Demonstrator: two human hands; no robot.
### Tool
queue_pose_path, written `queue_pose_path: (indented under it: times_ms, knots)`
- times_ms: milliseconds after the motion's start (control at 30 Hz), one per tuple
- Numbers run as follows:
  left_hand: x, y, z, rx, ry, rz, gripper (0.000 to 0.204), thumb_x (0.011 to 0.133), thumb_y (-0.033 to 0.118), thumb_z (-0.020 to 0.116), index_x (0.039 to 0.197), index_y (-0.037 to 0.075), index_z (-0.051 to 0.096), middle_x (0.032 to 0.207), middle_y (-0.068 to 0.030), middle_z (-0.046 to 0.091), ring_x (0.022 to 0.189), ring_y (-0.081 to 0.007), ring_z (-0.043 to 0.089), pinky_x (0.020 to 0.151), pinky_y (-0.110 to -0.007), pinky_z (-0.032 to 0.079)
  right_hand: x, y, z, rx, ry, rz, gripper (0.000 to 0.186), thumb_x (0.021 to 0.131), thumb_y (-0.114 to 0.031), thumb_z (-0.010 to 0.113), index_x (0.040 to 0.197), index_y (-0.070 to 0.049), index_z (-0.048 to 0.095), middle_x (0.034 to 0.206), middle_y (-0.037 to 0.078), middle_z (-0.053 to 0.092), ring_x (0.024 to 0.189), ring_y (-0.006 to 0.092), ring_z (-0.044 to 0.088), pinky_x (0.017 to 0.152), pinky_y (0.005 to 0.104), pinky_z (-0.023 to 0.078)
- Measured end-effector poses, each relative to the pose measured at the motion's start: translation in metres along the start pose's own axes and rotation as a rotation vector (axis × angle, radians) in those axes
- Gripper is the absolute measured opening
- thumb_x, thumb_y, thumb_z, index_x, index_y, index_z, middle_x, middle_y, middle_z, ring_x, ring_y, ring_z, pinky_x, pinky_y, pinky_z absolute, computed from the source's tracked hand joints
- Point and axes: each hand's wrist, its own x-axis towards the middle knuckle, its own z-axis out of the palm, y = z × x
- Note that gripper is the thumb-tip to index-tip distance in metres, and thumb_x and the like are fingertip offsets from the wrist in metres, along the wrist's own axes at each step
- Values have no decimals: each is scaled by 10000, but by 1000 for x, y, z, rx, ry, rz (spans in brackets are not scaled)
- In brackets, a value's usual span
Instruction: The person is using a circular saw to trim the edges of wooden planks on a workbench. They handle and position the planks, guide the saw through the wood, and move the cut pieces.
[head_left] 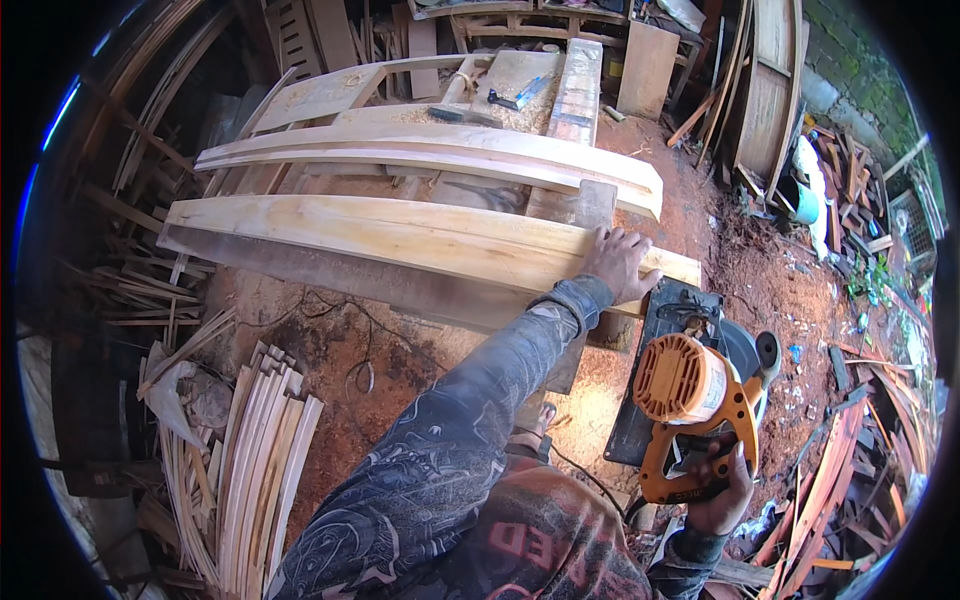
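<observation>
My right hand is wrapped round the rear handle of an orange circular saw. The saw's black base plate lies at the right end of a long pale wooden plank, its front edge close to the wood. Whether the blade touches the plank is hidden by the saw body. My left hand grips the plank near that end, fingers bent over its top and the thumb toward the saw. Beneath the plank runs a darker board.
Another long pale board lies behind, on the bench frame. A blue-handled tool and a dark hand tool rest among shavings. Thin wood strips are stacked at lower left. Scrap wood lies at right. A cable trails below the saw.
</observation>
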Motion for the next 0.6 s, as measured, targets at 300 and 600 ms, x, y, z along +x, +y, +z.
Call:
queue_pose_path:
  times_ms: [300,600]
  knots:
    - [0,-2,4,-7,1,-1,647,897,516,646,1331,36,641,1280,-128,629,1229,-306,531,1180,-540,250,-1,1,12,39,125,-24,309,1045,-266,584,1195,4,570,925,94,631,612,151,536,570,294,451]
    - [0,-2,4,-19,22,7,648,882,517,656,1317,37,646,1242,-124,634,1202,-302,535,1161,-537,266,-2,0,14,40,132,-18,313,1041,-269,589,1207,-5,572,928,93,629,630,163,549,583,305,457]
